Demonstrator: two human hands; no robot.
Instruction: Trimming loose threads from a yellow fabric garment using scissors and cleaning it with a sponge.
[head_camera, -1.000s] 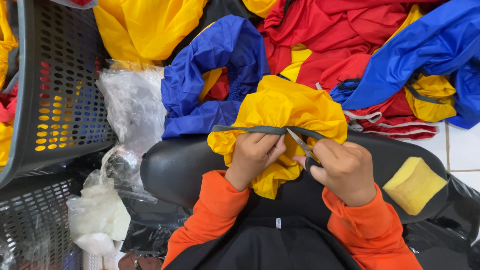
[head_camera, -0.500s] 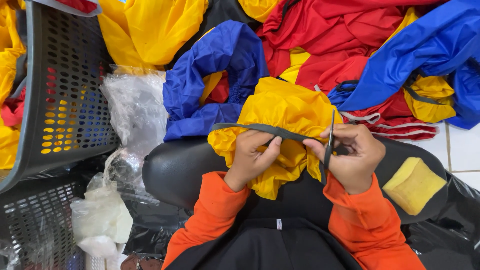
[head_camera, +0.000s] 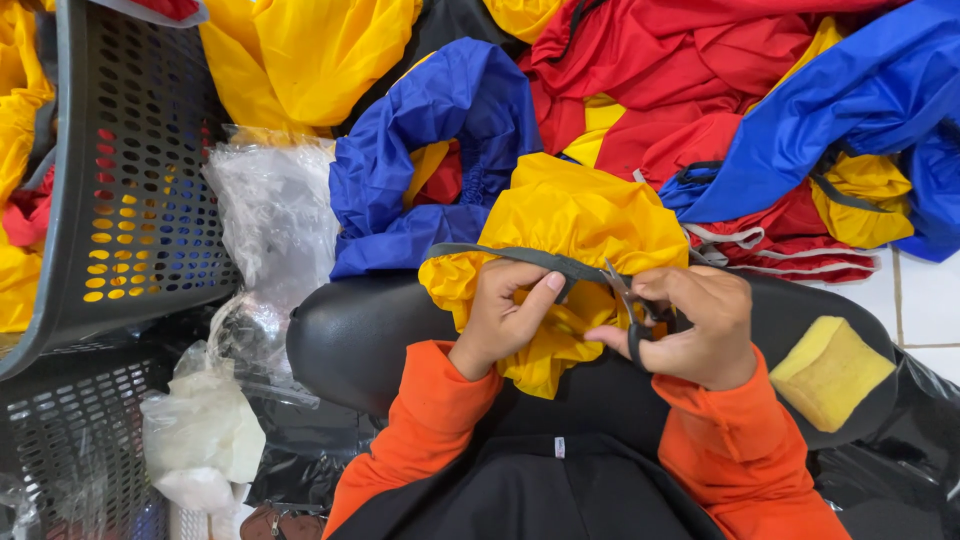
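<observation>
I see my left hand (head_camera: 505, 310) pinching the crumpled yellow nylon garment (head_camera: 560, 225) just under its grey elastic band (head_camera: 520, 258), at the centre of the view; my right hand (head_camera: 690, 325), at three o'clock from the left, is closed around small black scissors (head_camera: 630, 305), blades touching the band; at nine o'clock stands a grey perforated plastic basket (head_camera: 130, 200)

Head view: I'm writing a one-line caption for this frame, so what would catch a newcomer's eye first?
First, the two hands in orange sleeves at the bottom centre: the left hand pinches a yellow garment by its grey band, while the right hand holds small scissors at that band. Behind them spreads a bright heap of red, blue and yellow fabric, with a grey perforated basket at the left.
</observation>
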